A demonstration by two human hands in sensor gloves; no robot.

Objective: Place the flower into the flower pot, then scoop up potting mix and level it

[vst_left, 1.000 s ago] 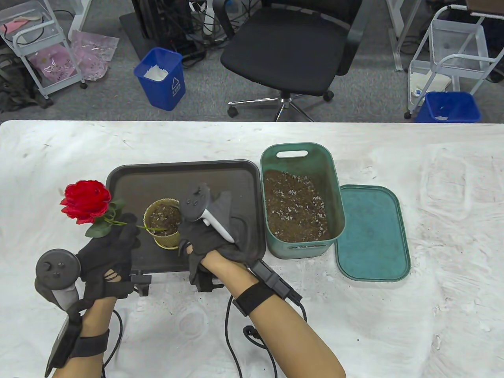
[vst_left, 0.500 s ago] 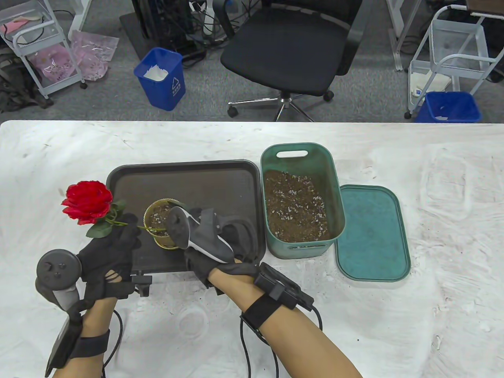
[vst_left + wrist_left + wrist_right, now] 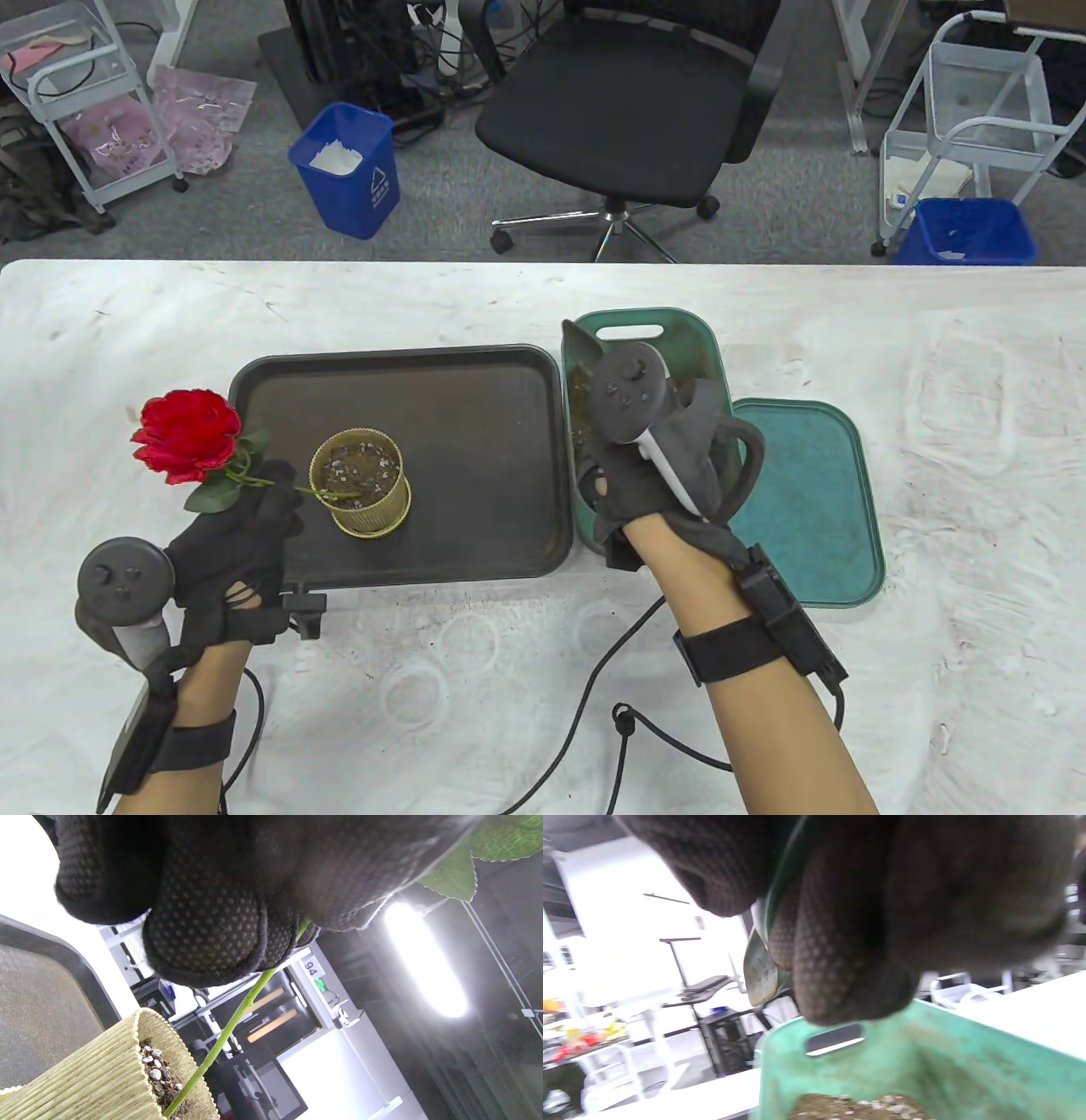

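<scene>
1. My left hand point(image 3: 233, 543) pinches the rose point(image 3: 187, 433) by its stem point(image 3: 225, 1033). The bloom leans out to the left of my grip and the stem's foot runs right, down into the mix in the pot point(image 3: 361, 484). If my pinch slackens, the heavy bloom could tip the stem out, since the soil looks too shallow to hold it alone.
2. The pot sits on the tray point(image 3: 475, 382), just right of my left fingers. It looks light, so pulling on the stem could drag or topple it and spill mix.
3. My right hand point(image 3: 662, 475) is over the green tub point(image 3: 708, 356), curled round what I take to be a trowel point(image 3: 760, 971). The wrist view is blurred, so I am not sure of the tool. Its blade points up past my fingers, clear of the potting mix point(image 3: 857, 1109) below.
4. An overfull scoop, carried left across the tub's rim to the pot, could shed soil on the tray or knock the stem I am steadying.
</scene>
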